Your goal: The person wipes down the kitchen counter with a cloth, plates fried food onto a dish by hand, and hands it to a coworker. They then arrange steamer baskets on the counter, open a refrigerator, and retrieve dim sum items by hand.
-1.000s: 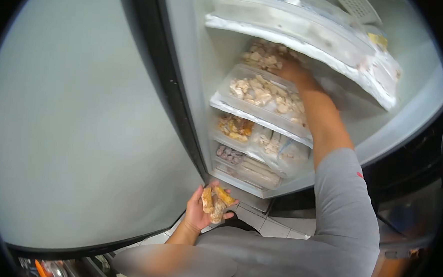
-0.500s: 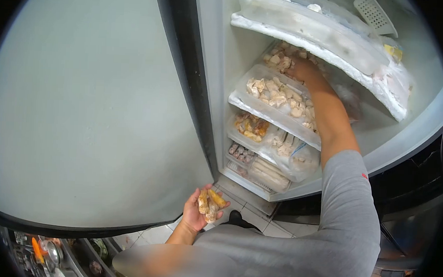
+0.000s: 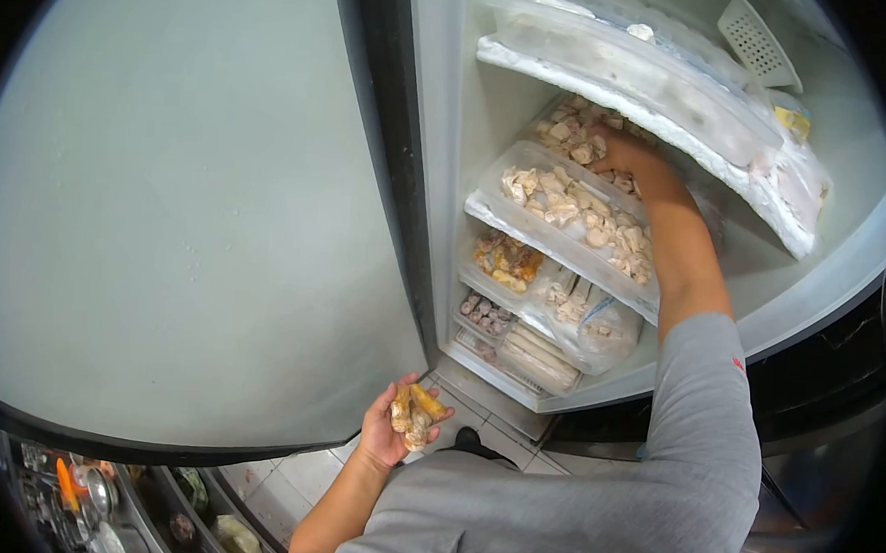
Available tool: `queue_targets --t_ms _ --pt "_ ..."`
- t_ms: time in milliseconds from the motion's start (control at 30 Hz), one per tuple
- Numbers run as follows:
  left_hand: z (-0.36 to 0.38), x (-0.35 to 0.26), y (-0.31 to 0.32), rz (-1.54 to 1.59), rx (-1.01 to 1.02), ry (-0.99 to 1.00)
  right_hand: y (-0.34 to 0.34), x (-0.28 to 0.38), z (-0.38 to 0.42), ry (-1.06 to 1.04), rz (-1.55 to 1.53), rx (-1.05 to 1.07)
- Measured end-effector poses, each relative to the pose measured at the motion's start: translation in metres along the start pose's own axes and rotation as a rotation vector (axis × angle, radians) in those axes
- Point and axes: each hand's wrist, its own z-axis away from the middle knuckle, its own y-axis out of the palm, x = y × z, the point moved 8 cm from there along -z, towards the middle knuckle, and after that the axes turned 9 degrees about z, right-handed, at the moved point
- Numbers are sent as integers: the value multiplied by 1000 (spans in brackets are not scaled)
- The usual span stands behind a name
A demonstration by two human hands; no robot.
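Low in front of my body, my left hand (image 3: 383, 434) is palm up, its fingers curled around a few frozen yellow-brown pieces (image 3: 418, 427). Their exact kind I cannot make out. My right hand (image 3: 618, 153) reaches deep into the open freezer, down among pale frozen chunks (image 3: 569, 133) in the rear container. Its fingertips are hidden by the chunks and the shadow. In front of that container, on the same frosty shelf, a clear plastic bin (image 3: 575, 238) holds more pale, floury-looking frozen chunks (image 3: 567, 203).
A frosted upper shelf (image 3: 652, 117) hangs over my right arm. Lower down are yellow pieces (image 3: 509, 263), a plastic bag (image 3: 605, 335), small dark round items (image 3: 483, 314) and long pale packs (image 3: 539, 360). The freezer door (image 3: 196, 214) fills the left; drawers with utensils (image 3: 71, 497) lie below.
The view has shifted slightly, and more of my left forearm shows. My right hand is still inside the rear container, a little farther right in view. The left keeps the yellow-brown pieces.
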Motion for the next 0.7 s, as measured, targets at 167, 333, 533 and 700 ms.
queue_targets --t_ms 167,333,533,700 --pt "11 -12 -9 -38 -50 100 -7 14 -5 48 104 19" --pt "15 -21 -16 10 -56 180 -2 13 -17 113 111 56" --pt "25 -30 -18 24 -62 242 4 7 -19 129 217 -99" --pt "41 -41 -19 8 -115 300 2 -34 13 144 -367 -199"
